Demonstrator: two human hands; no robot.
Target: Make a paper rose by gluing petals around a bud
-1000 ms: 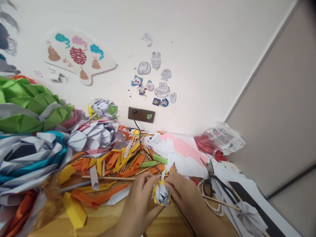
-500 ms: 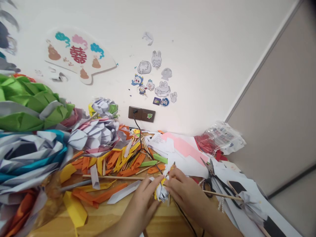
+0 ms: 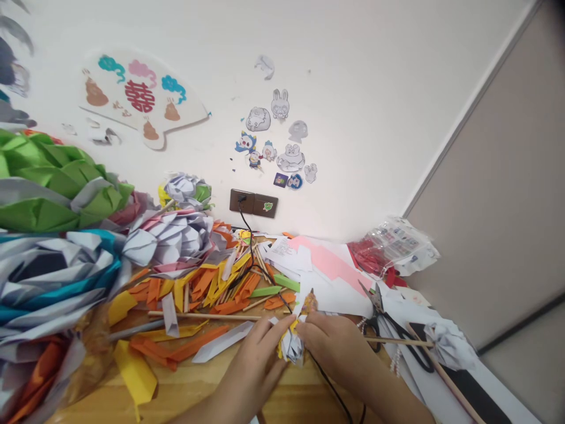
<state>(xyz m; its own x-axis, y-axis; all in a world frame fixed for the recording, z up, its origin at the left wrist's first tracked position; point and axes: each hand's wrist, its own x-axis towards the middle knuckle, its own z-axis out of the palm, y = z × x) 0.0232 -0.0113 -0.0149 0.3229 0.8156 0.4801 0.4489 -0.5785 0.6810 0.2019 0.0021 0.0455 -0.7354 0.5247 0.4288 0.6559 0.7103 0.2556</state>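
Note:
A small folded-paper flower, white with yellow at its edge, is low in the middle of the head view. My left hand grips its left side, thumb and fingers bent around it. From the right, my right hand presses its closed fingers against the same flower. Just beyond the fingertips, an amber-brown piece with a dark pointed tip sticks up; its lower part is hidden. A thin wooden stick emerges right of my right hand, with a crumpled white paper flower at its far end.
Orange and yellow folded strips litter the table. Large paper flowers crowd the left. Black-handled scissors lie at right, near a clear plastic bag. A black cord runs from the wall socket across the strips.
My right hand has shifted slightly, uncovering more of the amber-brown piece. The stick on the right has swung up a little, and its white flower has turned. My left hand stays nearly still.

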